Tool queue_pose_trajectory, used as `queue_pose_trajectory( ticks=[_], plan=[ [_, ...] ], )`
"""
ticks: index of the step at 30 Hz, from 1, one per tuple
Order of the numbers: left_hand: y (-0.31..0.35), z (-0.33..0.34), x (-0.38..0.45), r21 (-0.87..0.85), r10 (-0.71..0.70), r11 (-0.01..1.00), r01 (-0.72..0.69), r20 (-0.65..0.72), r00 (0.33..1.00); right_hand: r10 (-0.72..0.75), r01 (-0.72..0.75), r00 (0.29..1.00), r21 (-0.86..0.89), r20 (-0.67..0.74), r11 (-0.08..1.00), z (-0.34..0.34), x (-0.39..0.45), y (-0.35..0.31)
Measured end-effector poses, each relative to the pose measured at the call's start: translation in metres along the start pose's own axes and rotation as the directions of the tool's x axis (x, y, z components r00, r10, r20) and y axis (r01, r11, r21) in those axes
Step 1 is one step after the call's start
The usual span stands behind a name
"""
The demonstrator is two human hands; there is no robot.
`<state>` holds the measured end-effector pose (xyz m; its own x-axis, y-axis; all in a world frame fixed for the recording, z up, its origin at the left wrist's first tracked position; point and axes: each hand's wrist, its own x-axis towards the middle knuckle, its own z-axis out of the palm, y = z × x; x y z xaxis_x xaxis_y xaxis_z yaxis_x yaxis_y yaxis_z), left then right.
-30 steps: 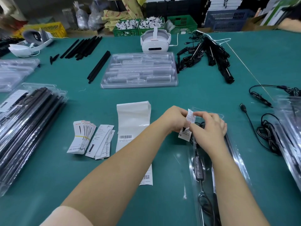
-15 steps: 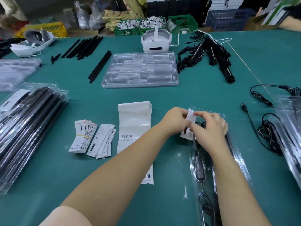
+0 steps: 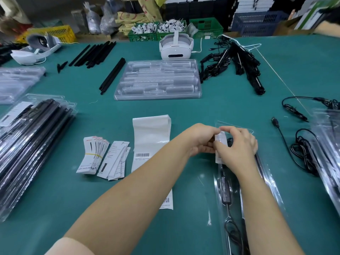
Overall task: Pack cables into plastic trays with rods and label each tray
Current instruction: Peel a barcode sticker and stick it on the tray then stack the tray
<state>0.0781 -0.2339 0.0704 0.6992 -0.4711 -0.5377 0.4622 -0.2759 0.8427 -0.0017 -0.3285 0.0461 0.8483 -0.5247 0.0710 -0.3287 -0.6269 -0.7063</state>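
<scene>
Both hands meet over the far end of a clear plastic tray (image 3: 272, 183) lying lengthwise at near right on the green felt-like worktop (image 3: 230, 107). The left hand (image 3: 200, 138) and right hand (image 3: 239, 146) each pinch a small white paper label (image 3: 220, 139), the grip narrow, closed on its edges. A black cable (image 3: 227, 203) with an inline switch lies inside the tray. To the left lie a glossy label strip (image 3: 150, 137) and banded card stacks (image 3: 93, 155). An empty moulded tray (image 3: 158, 80) and black rods (image 3: 112, 76) sit farther off.
</scene>
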Motion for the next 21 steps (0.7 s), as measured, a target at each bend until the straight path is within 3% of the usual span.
queue_pose_trajectory(
  ticks=[8, 14, 17, 21],
  plan=[
    [0.004, 0.005, -0.002, 0.042, -0.029, 0.999, 0.030, -0.018, 0.999, 0.011, -0.010, 1.000, -0.043, 0.003, 0.999, 0.003, 0.001, 0.000],
    [0.002, 0.003, 0.000, 0.027, -0.097, 0.995, 0.097, -0.005, 0.995, 0.075, -0.057, 0.983, 0.113, -0.166, 0.992, 0.000, 0.005, 0.006],
    [0.002, 0.003, 0.005, 0.171, -0.037, 0.984, 0.051, -0.084, 0.996, 0.059, -0.056, 0.984, 0.023, -0.168, 0.998, 0.004, 0.007, 0.011],
    [0.003, -0.003, 0.010, 0.461, 0.046, 0.887, 0.031, -0.156, 0.987, 0.052, -0.055, 0.988, -0.018, -0.143, 0.998, 0.006, 0.007, 0.013]
  ],
)
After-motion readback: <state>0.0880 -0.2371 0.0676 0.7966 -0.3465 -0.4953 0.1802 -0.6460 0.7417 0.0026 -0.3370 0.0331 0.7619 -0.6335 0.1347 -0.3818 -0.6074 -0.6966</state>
